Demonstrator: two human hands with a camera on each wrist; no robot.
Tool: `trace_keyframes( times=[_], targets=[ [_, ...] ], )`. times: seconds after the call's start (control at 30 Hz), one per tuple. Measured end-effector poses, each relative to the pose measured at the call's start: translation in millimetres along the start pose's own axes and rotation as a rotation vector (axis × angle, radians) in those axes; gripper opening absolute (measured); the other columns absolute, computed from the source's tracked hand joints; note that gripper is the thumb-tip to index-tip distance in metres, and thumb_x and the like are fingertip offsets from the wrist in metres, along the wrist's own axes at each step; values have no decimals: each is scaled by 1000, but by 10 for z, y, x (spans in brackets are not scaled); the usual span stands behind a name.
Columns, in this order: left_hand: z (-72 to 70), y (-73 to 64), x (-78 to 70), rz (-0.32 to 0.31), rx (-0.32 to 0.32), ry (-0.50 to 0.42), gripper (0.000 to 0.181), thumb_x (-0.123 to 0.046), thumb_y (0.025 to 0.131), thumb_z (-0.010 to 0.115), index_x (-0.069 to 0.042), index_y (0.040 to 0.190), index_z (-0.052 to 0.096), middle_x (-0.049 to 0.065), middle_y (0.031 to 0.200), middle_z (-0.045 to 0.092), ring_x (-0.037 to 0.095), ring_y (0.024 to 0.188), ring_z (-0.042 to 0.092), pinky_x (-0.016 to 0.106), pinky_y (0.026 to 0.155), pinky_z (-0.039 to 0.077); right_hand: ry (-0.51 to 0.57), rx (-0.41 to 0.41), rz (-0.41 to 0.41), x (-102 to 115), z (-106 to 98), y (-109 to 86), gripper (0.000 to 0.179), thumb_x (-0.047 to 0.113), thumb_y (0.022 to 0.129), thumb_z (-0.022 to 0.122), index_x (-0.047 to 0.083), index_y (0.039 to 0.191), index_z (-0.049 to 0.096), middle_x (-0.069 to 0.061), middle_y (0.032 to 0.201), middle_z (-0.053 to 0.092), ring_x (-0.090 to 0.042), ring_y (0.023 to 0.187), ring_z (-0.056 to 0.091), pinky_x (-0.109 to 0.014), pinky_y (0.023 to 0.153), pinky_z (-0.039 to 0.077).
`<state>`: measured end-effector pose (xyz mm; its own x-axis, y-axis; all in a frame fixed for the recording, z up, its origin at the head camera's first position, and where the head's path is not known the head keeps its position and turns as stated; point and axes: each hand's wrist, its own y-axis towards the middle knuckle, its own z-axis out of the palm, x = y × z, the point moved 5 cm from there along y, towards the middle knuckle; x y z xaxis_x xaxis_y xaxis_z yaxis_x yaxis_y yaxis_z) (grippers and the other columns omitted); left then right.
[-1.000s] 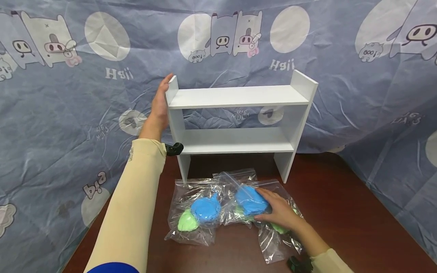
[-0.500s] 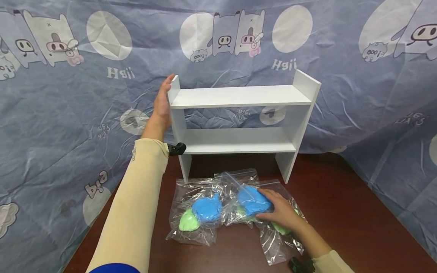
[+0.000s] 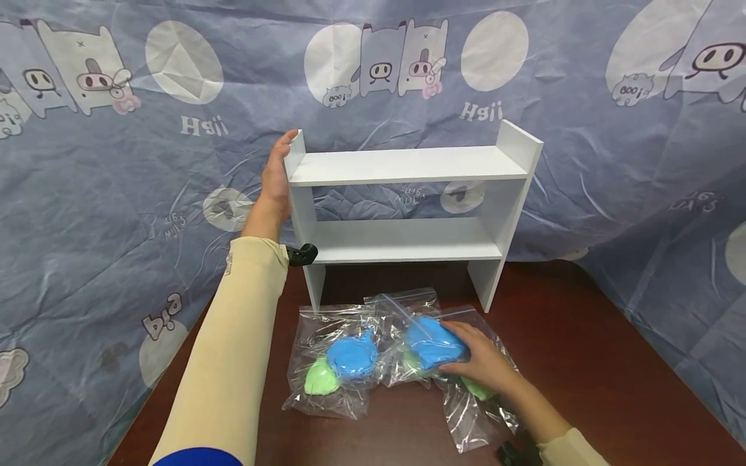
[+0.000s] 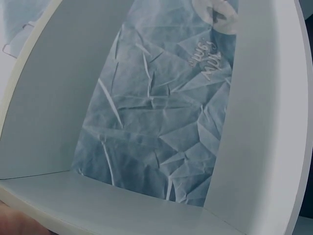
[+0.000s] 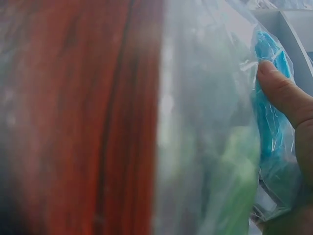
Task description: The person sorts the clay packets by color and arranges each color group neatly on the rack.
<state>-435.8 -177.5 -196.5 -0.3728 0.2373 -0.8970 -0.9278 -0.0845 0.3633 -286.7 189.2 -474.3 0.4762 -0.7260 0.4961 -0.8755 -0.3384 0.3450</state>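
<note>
My left hand [image 3: 275, 184] rests flat against the outer left side of a white two-tier shelf [image 3: 402, 241], fingers pointing up. In the left wrist view a bit of that hand [image 4: 19, 220] shows at the lower left corner, beside the shelf panels. The right hand [image 3: 480, 359] grips a clear plastic bag with a round blue lump [image 3: 434, 343] in it, in front of the shelf. The right wrist view has the thumb [image 5: 283, 90] pressing on the bag over the blue stuff [image 5: 269, 122]. Some of the right fingers are hidden behind the bag.
Another clear bag [image 3: 350, 404] with blue and light green lumps lies to the left on the dark red-brown table [image 3: 583, 362]. More bagged green [image 3: 478, 388] shows under the right hand. A patterned blue-grey cloth [image 3: 175, 162] hangs behind the shelf.
The right hand and the bagged blue lump have shifted very slightly to the right. My left hand stays against the shelf's side.
</note>
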Motion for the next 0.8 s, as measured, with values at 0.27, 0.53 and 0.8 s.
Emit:
trace_keyframes(
  times=[0.27,0.53,0.8],
  targets=[
    [18,7,14,10,3,25,55,-27,98,28,-19,150,42,2,147,44,25,129,43,31,100,39,-5,-43,-26,32,-141,-30,88,41,67,89,9,141,55,-12,136,60,-39,124,56,-61,98,47],
    [17,-12,16,-1,-12,35,54,-27,97,27,-20,149,44,1,150,42,24,131,42,32,102,38,-24,-58,-39,53,-325,-39,87,40,67,90,9,140,56,-12,137,59,-38,125,55,-59,97,47],
    [30,-15,6,23,10,53,55,-29,97,27,-20,149,44,3,152,40,26,134,40,35,105,37,-26,-66,-39,74,-510,-24,84,33,67,91,7,139,56,-15,142,55,-41,129,50,-60,100,44]
  ],
)
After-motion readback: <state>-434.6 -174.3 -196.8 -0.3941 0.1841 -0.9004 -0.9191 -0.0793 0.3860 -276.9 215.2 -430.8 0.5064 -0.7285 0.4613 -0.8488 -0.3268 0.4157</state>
